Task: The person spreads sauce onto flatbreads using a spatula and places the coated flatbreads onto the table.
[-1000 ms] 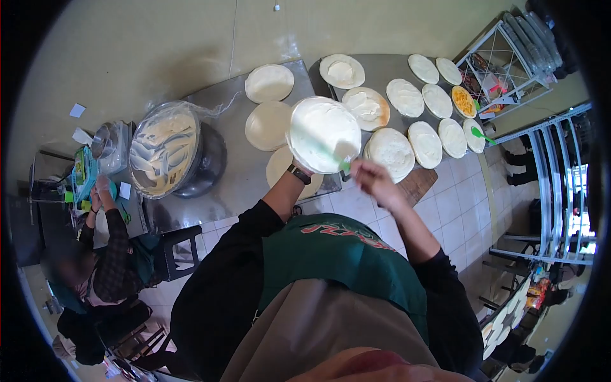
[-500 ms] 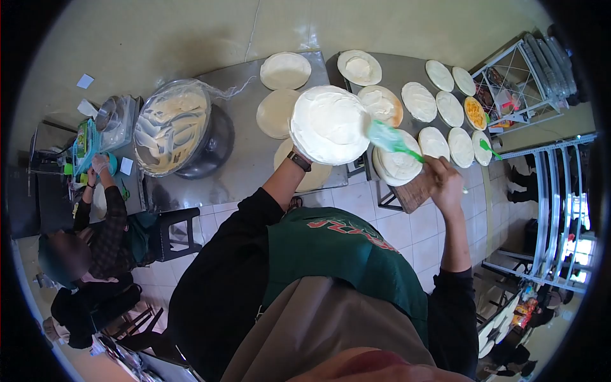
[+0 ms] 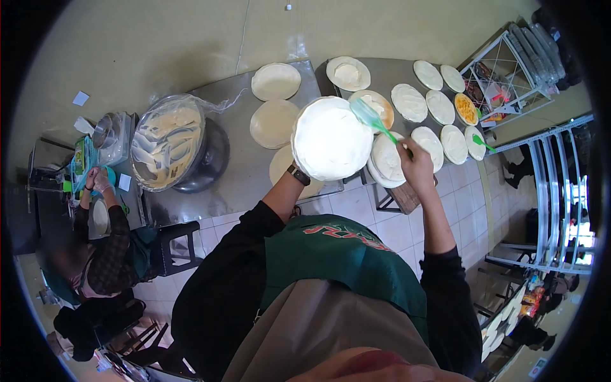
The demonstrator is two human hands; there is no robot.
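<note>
A round base coated with white cream is held up from below by my left hand, which is mostly hidden under it; only the wrist with a dark watch shows. My right hand grips the handle of a green spatula, whose blade lies at the upper right rim of the coated round. Three plain round bases lie on the metal table behind it. Further coated rounds stand at the right, one with an orange topping.
A large metal bowl of cream lined with plastic stands tilted at the left. A co-worker sits far left near a black stool. A white rack and metal shelving are at the right.
My right hand swung the spatula out to the right of the coated round, then back to its upper right rim. The co-worker's hands shifted slightly.
</note>
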